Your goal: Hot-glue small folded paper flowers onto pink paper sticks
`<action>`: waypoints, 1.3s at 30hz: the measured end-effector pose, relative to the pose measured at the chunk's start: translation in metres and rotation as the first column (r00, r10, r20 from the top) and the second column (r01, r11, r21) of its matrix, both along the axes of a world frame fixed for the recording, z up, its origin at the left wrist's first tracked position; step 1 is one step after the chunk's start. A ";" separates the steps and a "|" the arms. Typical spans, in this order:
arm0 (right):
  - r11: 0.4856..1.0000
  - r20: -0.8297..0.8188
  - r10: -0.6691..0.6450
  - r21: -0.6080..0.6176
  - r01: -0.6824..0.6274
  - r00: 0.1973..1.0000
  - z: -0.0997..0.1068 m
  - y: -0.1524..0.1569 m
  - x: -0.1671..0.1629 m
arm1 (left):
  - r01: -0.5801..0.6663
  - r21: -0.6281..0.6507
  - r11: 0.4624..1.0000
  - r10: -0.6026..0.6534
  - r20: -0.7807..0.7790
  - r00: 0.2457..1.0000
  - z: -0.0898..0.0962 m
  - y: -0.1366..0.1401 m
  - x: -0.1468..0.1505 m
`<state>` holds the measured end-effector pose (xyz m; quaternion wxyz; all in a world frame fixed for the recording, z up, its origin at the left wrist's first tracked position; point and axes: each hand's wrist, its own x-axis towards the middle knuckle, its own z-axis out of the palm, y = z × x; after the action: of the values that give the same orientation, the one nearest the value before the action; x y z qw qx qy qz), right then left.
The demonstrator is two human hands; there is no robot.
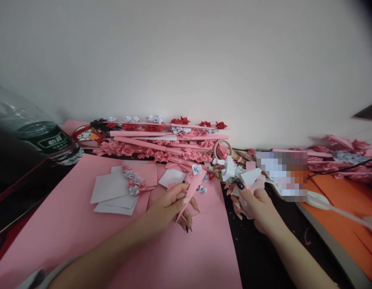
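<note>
My left hand (pixel 172 200) is closed on a long, narrow pink paper cone (pixel 192 188), pinched between thumb and fingers with its point slanting down towards me. A pale folded paper rose (pixel 197 169) sits at the cone's upper end, and two more pale roses (pixel 202 189) show just right of it. Over the dark table, my right hand (pixel 258 204) grips a loose bunch of white and pale pink paper scraps (pixel 249 176). Beneath my left hand lies a large pink paper sheet (pixel 192 257).
White paper squares (pixel 109 188) and small roses (pixel 133 180) lie left. Pink rolled stems with paper roses (pixel 156 154) line the wall. A roll of tape (pixel 222 149) stands behind the scraps. A phone (pixel 282 176) and orange paper (pixel 339 204) are right; a water bottle (pixel 44 134) is far left.
</note>
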<state>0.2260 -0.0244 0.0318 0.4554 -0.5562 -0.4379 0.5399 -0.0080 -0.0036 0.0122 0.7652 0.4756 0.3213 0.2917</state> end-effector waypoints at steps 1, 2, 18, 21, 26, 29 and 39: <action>1.000 0.011 0.012 0.003 -0.012 1.000 -0.002 0.000 0.001 | -0.001 -0.011 1.000 0.001 0.012 1.000 0.000 0.000 0.000; 1.000 0.027 0.027 0.006 -0.027 0.999 -0.004 0.000 0.002 | 0.001 -0.021 1.000 -0.001 0.025 1.000 0.001 0.000 0.001; 0.990 0.193 0.131 0.018 -0.137 0.972 -0.017 -0.001 0.012 | -0.005 -0.050 0.999 0.010 0.095 0.995 -0.002 -0.001 0.000; 0.991 0.173 0.113 0.055 -0.124 0.978 -0.017 0.000 0.013 | -0.007 -0.063 0.998 0.013 0.096 0.995 0.000 -0.001 0.001; 0.985 0.251 0.112 0.096 -0.140 0.962 -0.014 0.000 0.010 | -0.006 -0.087 0.996 0.016 0.111 0.994 0.004 -0.002 0.001; 0.982 0.235 0.125 0.109 -0.153 0.964 -0.015 -0.001 0.010 | -0.010 -0.102 0.995 0.024 0.136 0.990 0.003 -0.002 0.001; 0.980 0.135 0.051 0.182 -0.075 0.990 -0.017 0.000 0.009 | -0.017 -0.118 0.993 0.040 0.192 0.981 0.004 -0.004 0.002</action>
<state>0.2345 -0.0244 0.0149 0.4588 -0.5305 -0.5328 0.4735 -0.0061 -0.0074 0.0163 0.8149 0.3951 0.2682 0.3286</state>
